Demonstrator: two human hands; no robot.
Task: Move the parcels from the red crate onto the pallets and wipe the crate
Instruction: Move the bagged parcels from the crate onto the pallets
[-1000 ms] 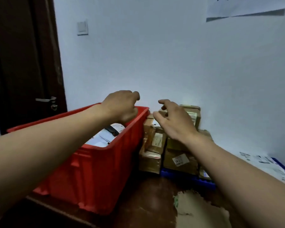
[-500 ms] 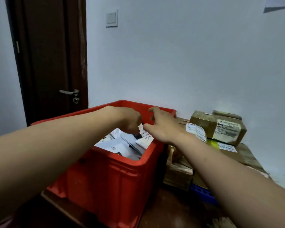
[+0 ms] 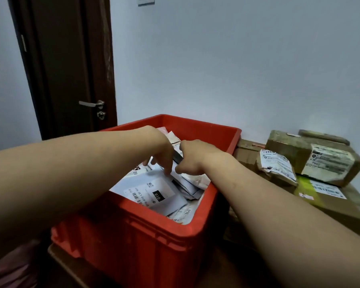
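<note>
Pinched between the thumb and forefinger of our right hand [image 3: 193,159] is a dark flat parcel [image 3: 177,157], as best we can make out; the other fingers curl down among the packets. Our left hand [image 3: 161,154] bends at the knuckles just beside it, fingertips [image 3: 167,172] down on the far edge of a white mailer [image 3: 154,190], and we cannot tell whether it grips the mailer or only presses it.

Both hands are inside the red crate [image 3: 154,246], over its middle. We see bright red moulded plastic with a thick rim and ribbed walls, standing on a dark wooden surface [image 3: 227,271]. Soft parcels fill it close to the rim. The white mailer lies uppermost toward the near left wall, its label bearing a barcode, a QR code and a black block reading 010. Crumpled white packets [image 3: 187,215] crowd the near right corner, and a pinkish packet [image 3: 161,129] shows at the far wall.

Just beside the crate's right wall, brown cardboard boxes [image 3: 289,150] with white shipping labels are stacked against the pale wall [image 3: 237,59].
</note>
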